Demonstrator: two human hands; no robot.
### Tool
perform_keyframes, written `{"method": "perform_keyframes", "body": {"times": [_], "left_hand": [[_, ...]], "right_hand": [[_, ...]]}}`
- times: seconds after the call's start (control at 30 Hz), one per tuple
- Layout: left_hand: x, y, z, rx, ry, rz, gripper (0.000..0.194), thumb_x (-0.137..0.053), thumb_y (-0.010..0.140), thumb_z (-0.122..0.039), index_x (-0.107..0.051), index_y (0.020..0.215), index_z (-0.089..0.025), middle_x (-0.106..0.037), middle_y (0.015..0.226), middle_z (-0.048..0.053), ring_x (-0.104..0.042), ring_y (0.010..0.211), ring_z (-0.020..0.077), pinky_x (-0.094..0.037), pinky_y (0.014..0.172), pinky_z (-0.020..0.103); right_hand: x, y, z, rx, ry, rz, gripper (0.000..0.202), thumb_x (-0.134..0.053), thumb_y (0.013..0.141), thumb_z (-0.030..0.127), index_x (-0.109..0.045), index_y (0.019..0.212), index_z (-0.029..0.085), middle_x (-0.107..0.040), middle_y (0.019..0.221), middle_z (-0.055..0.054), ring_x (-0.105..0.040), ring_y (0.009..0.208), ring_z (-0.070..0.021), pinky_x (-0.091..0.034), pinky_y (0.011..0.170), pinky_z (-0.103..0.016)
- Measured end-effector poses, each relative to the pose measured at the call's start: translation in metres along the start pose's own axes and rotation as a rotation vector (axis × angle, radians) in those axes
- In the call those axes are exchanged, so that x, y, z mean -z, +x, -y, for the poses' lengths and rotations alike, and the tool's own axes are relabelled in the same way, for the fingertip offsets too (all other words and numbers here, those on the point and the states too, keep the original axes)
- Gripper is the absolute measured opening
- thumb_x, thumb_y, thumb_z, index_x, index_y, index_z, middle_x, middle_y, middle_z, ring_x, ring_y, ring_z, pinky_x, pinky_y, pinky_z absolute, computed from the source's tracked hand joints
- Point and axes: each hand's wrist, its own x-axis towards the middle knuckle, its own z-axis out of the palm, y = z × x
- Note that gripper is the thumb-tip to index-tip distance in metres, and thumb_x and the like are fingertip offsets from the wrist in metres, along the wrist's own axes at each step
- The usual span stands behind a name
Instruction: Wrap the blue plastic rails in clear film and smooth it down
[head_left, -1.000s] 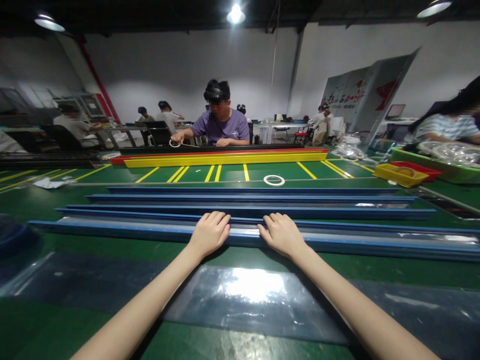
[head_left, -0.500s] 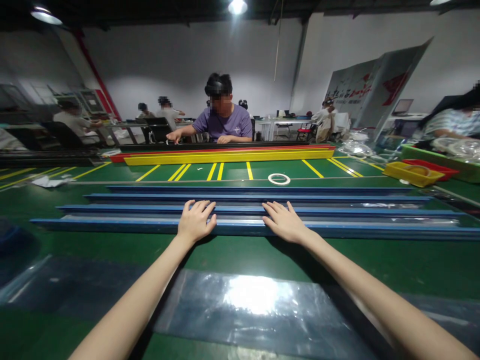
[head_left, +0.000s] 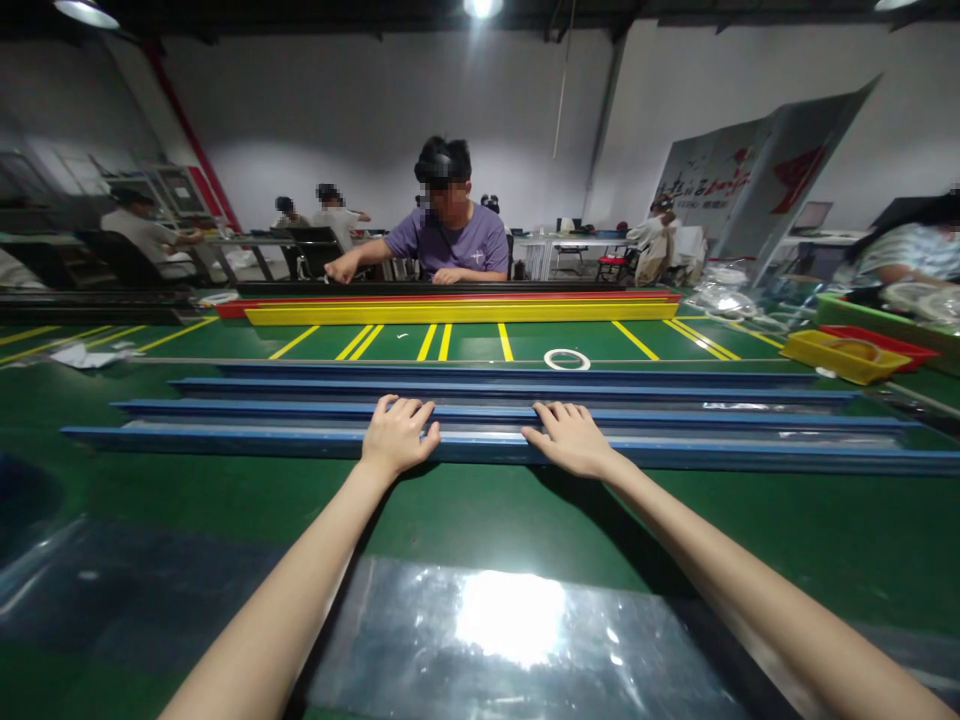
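On my feed, the left hand (head_left: 399,435) and right hand (head_left: 571,440) stand well apart, palms down, each laid over the nearest blue rail (head_left: 484,450). Fingers are loosely spread and point away from me, towards the next blue edge behind; the thumbs angle in towards one another. Contact looks likely at both hands, but whether they pinch, press or merely rest I cannot tell.

Key relation: the rail's long axis runs left to right, roughly square to the line of reach, directly beneath both hands. Neither hand has a clear lead in nearness; both meet the rail along its middle stretch, with a bare span of it between them. I can see its left end, well out beyond the left hand. To the right it runs out of my view past the right hand, so I cannot judge whether the hands sit evenly about its centre.

Beyond the fingertips, further blue edges (head_left: 525,376) lie nearly parallel to it. I cannot tell which are separate pieces and which are two walls of one channel.

Farther ahead, nearer the right hand, a white ring (head_left: 568,360) lies flat on the green counter (head_left: 465,510). Past that, a yellow strip (head_left: 457,315) lies crosswise as well. On my side of the hands, a shiny clear sheet (head_left: 405,620) lies flat, reaching between the forearms.
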Motion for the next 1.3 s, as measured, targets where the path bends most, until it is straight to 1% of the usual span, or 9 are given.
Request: {"method": "perform_keyframes", "body": {"times": [0.43,0.6,0.73,0.83,0.93,1.03,1.1,1.2,1.3], "left_hand": [[-0.009,0.012,0.006,0.038,0.065,0.077,0.036,-0.032,0.082,-0.034,-0.057,0.103,-0.017,-0.062,0.094,0.008,-0.053,0.087,0.0233,-0.034,0.078,0.038],[-0.007,0.015,0.007,0.045,0.023,0.150,0.036,-0.030,0.085,-0.037,-0.053,0.105,-0.018,-0.058,0.102,0.008,-0.050,0.093,0.0228,-0.034,0.080,0.037],[-0.004,0.021,0.009,0.041,-0.068,0.245,0.041,-0.023,0.087,-0.044,-0.051,0.102,-0.018,-0.052,0.113,0.008,-0.047,0.100,0.0216,-0.035,0.082,0.036],[-0.004,0.038,0.007,0.035,-0.107,0.282,0.044,-0.022,0.087,-0.048,-0.048,0.106,-0.018,-0.048,0.118,0.009,-0.045,0.104,0.0213,-0.036,0.082,0.035],[-0.009,0.065,-0.003,-0.028,-0.080,0.262,0.042,-0.026,0.087,-0.047,-0.047,0.112,-0.019,-0.045,0.123,0.009,-0.041,0.111,0.0223,-0.034,0.087,0.037],[-0.020,0.093,-0.016,0.008,-0.097,0.283,0.041,-0.026,0.088,-0.044,-0.050,0.112,-0.021,-0.044,0.127,0.007,-0.038,0.116,0.0229,-0.030,0.092,0.039],[-0.031,0.107,-0.023,0.084,-0.149,0.331,0.045,-0.023,0.088,-0.044,-0.044,0.120,-0.020,-0.041,0.132,0.007,-0.035,0.120,0.0227,-0.028,0.095,0.040],[-0.048,0.119,-0.029,0.125,-0.191,0.387,0.050,-0.020,0.088,-0.045,-0.038,0.126,-0.018,-0.037,0.135,0.007,-0.031,0.124,0.0229,-0.027,0.097,0.041],[-0.060,0.123,-0.028,0.116,-0.210,0.431,0.053,-0.020,0.086,-0.050,-0.039,0.126,-0.021,-0.040,0.133,0.005,-0.033,0.123,0.0229,-0.026,0.097,0.042]], "right_hand": [[-0.009,0.015,-0.004,0.009,-0.038,-0.077,0.067,-0.013,0.082,0.058,-0.041,0.124,0.015,-0.050,0.119,-0.014,-0.042,0.110,-0.0246,-0.025,0.091,-0.039],[-0.010,0.019,-0.006,0.006,-0.013,-0.070,0.065,-0.017,0.082,0.058,-0.041,0.124,0.015,-0.050,0.119,-0.014,-0.043,0.109,-0.0261,-0.026,0.091,-0.041],[-0.005,0.024,-0.013,0.014,0.136,-0.072,0.052,-0.022,0.084,0.052,-0.048,0.116,0.021,-0.053,0.116,-0.008,-0.045,0.105,-0.0231,-0.031,0.087,-0.039],[0.000,0.037,-0.023,-0.001,0.219,-0.165,0.041,-0.028,0.085,0.043,-0.052,0.109,0.021,-0.055,0.114,-0.007,-0.046,0.103,-0.0209,-0.034,0.083,-0.035],[0.002,0.054,-0.038,-0.006,0.143,-0.232,0.041,-0.032,0.083,0.039,-0.050,0.113,0.018,-0.051,0.120,-0.010,-0.043,0.109,-0.0231,-0.034,0.086,-0.036],[-0.001,0.072,-0.055,-0.011,0.073,-0.204,0.051,-0.031,0.083,0.042,-0.040,0.125,0.014,-0.040,0.132,-0.011,-0.032,0.120,-0.0248,-0.030,0.092,-0.039],[-0.004,0.080,-0.063,-0.051,0.077,-0.177,0.055,-0.027,0.085,0.043,-0.034,0.130,0.013,-0.035,0.135,-0.010,-0.026,0.125,-0.0237,-0.027,0.096,-0.038],[-0.010,0.087,-0.071,-0.114,0.110,-0.118,0.058,-0.020,0.086,0.045,-0.027,0.134,0.013,-0.031,0.138,-0.008,-0.022,0.128,-0.0220,-0.023,0.100,-0.039],[-0.014,0.091,-0.073,-0.108,0.106,-0.020,0.062,-0.019,0.085,0.050,-0.025,0.135,0.014,-0.029,0.139,-0.009,-0.021,0.128,-0.0215,-0.020,0.102,-0.041]]}}
